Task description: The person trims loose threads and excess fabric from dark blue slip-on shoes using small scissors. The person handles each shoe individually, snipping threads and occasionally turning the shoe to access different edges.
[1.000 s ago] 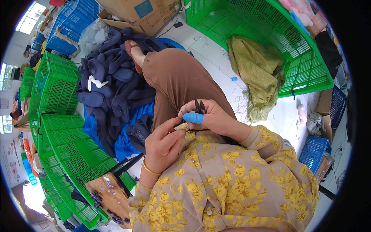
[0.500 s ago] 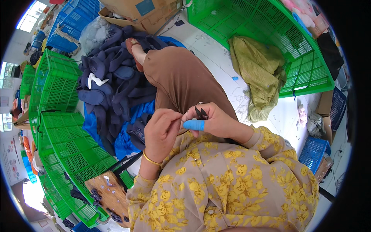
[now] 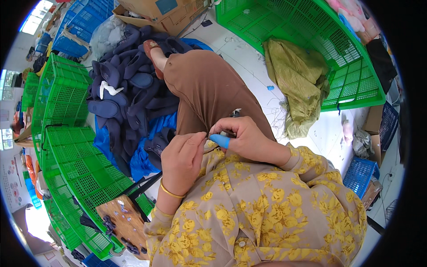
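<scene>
My left hand [image 3: 180, 153] is closed in a pinch in front of my lap. What its fingertips hold, if anything, is too small to make out. Close beside it, my right hand [image 3: 251, 138] has its thumb and forefinger curled toward the left fingertips. Its thumb wears a blue finger cover [image 3: 219, 141]. A small pair of black thread snips [image 3: 235, 113] is held within the right hand, mostly hidden by the fingers. Brown trousers [image 3: 213, 86] lie behind both hands.
A heap of dark navy shoes [image 3: 126, 84] lies on blue sheeting at the left. Green crates [image 3: 84, 160] line that side, near a wooden board [image 3: 120, 218]. An olive sack [image 3: 296, 80] hangs from a large green crate [image 3: 351, 58] at the right.
The snips have turned in my right hand: their black blades showed above the thumb before and are now largely hidden. My left hand has shifted slightly left and down.
</scene>
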Available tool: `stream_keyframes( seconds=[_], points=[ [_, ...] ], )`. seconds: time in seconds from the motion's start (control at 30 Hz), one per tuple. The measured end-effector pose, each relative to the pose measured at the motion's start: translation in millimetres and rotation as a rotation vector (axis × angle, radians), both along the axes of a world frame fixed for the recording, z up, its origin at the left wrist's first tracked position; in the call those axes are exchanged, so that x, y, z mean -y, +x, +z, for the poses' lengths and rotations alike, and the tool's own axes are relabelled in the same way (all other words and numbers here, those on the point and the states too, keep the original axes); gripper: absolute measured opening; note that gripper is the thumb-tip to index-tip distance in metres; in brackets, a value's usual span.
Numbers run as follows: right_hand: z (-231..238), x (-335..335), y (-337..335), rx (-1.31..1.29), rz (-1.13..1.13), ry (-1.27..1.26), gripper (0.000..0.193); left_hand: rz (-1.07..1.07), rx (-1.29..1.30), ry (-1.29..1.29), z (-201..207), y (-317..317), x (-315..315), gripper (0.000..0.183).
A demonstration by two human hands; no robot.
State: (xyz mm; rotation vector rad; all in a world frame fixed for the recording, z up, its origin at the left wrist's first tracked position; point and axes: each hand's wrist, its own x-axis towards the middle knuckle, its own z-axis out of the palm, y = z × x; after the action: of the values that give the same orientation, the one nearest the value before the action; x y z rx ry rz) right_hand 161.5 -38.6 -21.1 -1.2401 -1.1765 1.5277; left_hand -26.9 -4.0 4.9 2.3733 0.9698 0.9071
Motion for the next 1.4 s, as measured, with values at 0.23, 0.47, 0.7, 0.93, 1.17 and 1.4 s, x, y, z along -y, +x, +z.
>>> stream_keyframes(
  seconds=[0.23, 0.47, 0.7, 0.93, 1.17, 1.4],
  points=[
    [-0.5, 0.7, -3.2, 0.060, 0.000, 0.038, 0.011, -0.059, -0.186, 0.209, -14.0, 0.2, -0.7, 0.029],
    [-5.6, 1.6, -5.0, 0.007, 0.002, -0.002, 0.011, -0.010, -0.221, 0.297, -16.6, 4.7, 2.4, 0.028],
    [-5.3, 0.0, -2.6, 0.030, -0.010, 0.005, 0.011, 0.112, -0.014, 0.192, -14.4, -3.9, 7.3, 0.023],
    [-3.5, -0.2, -2.8, -0.156, 0.006, -0.084, 0.010, 0.059, 0.184, -0.067, -5.7, -8.6, 12.7, 0.021],
    [4.2, -2.3, -1.4, -0.177, 0.070, -0.128, 0.013, 0.030, 0.135, 0.017, -13.1, -10.2, 1.3, 0.024],
    [4.6, -4.0, 3.5, -0.165, 0.140, -0.137, 0.013, -0.114, -0.087, 0.199, -7.7, -10.1, -3.5, 0.025]
  ],
)
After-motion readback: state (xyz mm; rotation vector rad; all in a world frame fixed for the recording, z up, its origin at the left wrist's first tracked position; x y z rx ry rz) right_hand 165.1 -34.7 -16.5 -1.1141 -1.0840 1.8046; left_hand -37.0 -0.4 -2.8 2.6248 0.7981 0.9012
